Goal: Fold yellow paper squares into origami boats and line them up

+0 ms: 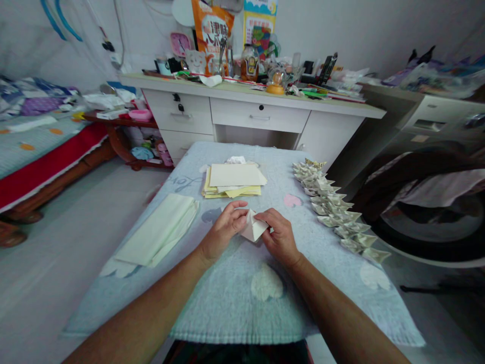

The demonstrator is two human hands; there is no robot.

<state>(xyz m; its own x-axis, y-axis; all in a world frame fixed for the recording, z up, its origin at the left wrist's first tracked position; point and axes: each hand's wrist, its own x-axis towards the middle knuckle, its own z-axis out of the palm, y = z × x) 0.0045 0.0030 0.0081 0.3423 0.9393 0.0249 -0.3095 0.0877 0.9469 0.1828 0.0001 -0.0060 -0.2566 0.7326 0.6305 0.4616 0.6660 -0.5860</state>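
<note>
A small piece of folded white paper [253,228] with a pointed top is held between my two hands, above the middle of the cloth-covered table [231,298]. My left hand [227,227] pinches its left side with thumb and fingers. On the other side, my right hand [279,233] grips the right edge between thumb and forefinger. Just beyond them lies a stack of cream and yellow paper sheets [237,176]. Pale green folded sheets [161,230] rest to the left. Several folded paper boats [329,202] stand in rows along the right side.
Behind the table is a white desk [261,114] crowded with a honey bottle [250,63], a pink clock [180,44] and bags. A washing machine [435,167] with dark cloth hanging from it stands at right. To the left are a bed [49,146] and a small wooden shelf [125,121].
</note>
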